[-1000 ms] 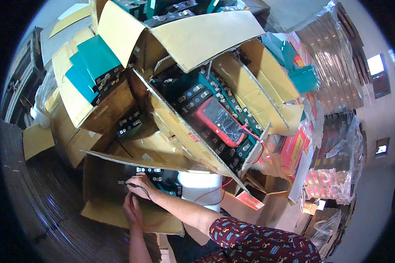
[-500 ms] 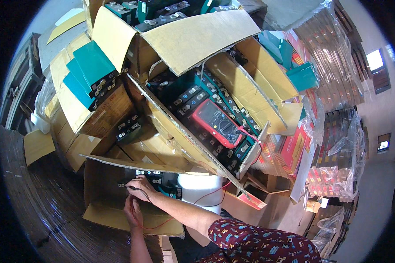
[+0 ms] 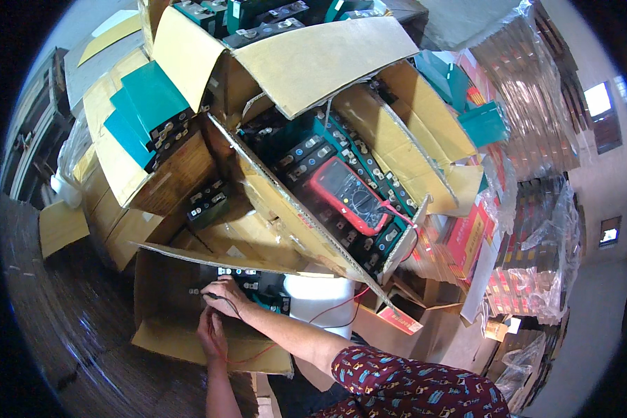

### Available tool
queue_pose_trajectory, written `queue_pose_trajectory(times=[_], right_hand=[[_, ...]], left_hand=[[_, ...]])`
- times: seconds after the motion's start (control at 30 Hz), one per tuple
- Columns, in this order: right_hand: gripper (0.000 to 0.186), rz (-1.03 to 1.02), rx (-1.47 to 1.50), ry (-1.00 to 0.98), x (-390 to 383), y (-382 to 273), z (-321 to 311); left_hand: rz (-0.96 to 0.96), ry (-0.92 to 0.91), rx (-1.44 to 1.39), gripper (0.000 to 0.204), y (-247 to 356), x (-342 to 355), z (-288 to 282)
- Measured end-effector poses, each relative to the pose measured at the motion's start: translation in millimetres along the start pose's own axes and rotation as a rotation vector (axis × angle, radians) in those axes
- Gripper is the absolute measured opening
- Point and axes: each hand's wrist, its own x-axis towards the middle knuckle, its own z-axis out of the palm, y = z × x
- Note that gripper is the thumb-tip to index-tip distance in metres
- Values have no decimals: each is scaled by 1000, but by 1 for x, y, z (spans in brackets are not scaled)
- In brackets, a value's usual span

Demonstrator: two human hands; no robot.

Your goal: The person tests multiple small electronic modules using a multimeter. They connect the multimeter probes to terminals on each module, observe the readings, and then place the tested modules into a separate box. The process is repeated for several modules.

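In a low open cardboard box [image 3: 150, 296], my right hand [image 3: 224, 295] is closed on a black test probe [image 3: 210, 295], its lead trailing over the wrist. Just below it my left hand [image 3: 212, 334] is closed, fingertips close to the right hand. A red test lead [image 3: 261, 355] runs to the left wrist; its probe is hidden by the fingers. Battery cells [image 3: 247, 284] with metal terminals stand beside the right hand. The red-cased multimeter [image 3: 348, 195] lies on cells in the larger carton beyond; its display is too small to read.
The larger carton [image 3: 285, 202] stands ahead with its flaps up. Teal cells [image 3: 143, 104] lie on a box at the left. A white container [image 3: 320, 303] stands right of the low box. Wrapped stacks of flattened cardboard [image 3: 526, 104] rise at the right.
The view has shifted slightly, so the cartons sit a little further right in the picture. Both hands keep nearly the same pose in the low box.
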Motion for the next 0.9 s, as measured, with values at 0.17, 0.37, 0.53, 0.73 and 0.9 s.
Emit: queue_pose_trajectory(times=[0.17,0.37,0.53,0.73,0.9], right_hand=[[14,-89,-192,-242,12,-15,-22],[41,461,393,186,-65,-79,-74],[60,901,959,231,-100,-78,-139],[56,738,615,-26,-132,-83,-169],[55,642,171,25,-174,-57,-200]], left_hand=[[-12,73,-61,27,13,7,-1],[8,-3,113,39,51,-36,32],[252,-75,231,51,39,-22,40],[-450,681,-330,65,-37,88,33],[-783,685,-510,63,-53,107,73]])
